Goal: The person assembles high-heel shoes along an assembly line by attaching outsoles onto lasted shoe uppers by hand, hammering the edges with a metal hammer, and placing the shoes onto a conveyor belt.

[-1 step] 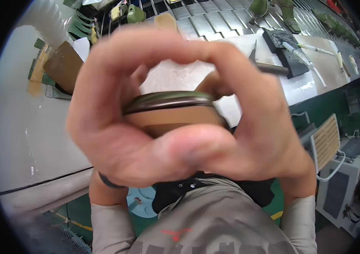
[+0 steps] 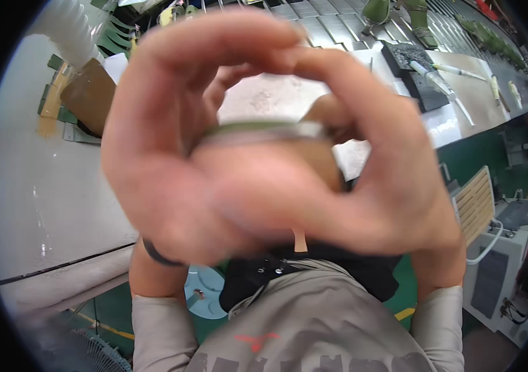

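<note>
Held up close in front of me is a shoe (image 2: 319, 160), seen end-on, with a green upper edge, a shiny rim and a tan underside. My left hand (image 2: 143, 142) curls round its left side, and my right hand (image 2: 397, 155) curls round the right. Above the shoe the fingertips of both hands come together. The thumbs cross in front and cover much of the tan face. Motion blur smears the hands and the shoe, and the rest of the shoe is hidden.
Green heeled sandals (image 2: 422, 23) stand on a metal slatted conveyor (image 2: 313, 22) at the back. Dark blocks (image 2: 422, 87) with white-handled tools lie at right. A white hose (image 2: 68, 34) and brown board (image 2: 87, 96) are at left. A slatted rack (image 2: 478, 198) stands right, a blue stool (image 2: 205, 301) below.
Both hands have shifted slightly up. The thumbs now cover more of the tan underside, and the shoe has turned slightly and blurred. It stays held between both hands.
</note>
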A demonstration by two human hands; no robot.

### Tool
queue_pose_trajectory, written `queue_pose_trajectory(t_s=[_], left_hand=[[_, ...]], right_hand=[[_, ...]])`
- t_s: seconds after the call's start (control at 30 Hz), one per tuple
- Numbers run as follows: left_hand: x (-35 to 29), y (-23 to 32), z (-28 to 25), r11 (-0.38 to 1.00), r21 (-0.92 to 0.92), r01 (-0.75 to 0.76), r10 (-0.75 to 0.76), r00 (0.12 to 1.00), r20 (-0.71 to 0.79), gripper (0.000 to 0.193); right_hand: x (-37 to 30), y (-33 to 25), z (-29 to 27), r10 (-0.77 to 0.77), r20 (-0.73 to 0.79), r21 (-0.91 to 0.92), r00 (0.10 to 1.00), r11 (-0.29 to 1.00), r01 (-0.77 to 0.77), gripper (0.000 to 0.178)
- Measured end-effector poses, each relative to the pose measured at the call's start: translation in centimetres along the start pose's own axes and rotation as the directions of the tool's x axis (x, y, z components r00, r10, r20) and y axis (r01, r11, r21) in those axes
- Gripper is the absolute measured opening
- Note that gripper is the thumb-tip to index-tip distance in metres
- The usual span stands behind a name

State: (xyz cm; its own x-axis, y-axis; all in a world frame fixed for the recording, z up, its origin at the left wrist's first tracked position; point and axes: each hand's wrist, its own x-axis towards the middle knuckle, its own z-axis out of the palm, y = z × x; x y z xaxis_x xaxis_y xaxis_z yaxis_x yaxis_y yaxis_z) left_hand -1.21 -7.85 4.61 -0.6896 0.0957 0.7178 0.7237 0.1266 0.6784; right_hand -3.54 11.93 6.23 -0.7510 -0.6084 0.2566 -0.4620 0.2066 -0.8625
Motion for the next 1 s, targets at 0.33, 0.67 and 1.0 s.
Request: queue_pose_trajectory(t_s=[0.33,0.67,1.0], left_hand=[[-12.1,-10.4,3.5,0.724,-0.432,0.538,-0.657,0.729,-0.193,0.07],[-4.8,-12.3,-1.3,0.953,-0.116,0.28,-0.27,0.958,0.094,0.08],[-5.6,-12.2,-2.5,0.925,-0.089,0.369,-0.358,0.926,0.12,0.109]], right_hand=[[-11.2,9.9,1.3,0.588,-0.427,0.823,0.687,0.568,0.026,0.053],[-8.1,8.0,4.7,0.135,-0.229,-0.204,0.964,0.962,-0.183,0.054],[0.5,3.3,4.4,-0.474,0.039,-0.545,0.88,0.728,0.416,0.037]])
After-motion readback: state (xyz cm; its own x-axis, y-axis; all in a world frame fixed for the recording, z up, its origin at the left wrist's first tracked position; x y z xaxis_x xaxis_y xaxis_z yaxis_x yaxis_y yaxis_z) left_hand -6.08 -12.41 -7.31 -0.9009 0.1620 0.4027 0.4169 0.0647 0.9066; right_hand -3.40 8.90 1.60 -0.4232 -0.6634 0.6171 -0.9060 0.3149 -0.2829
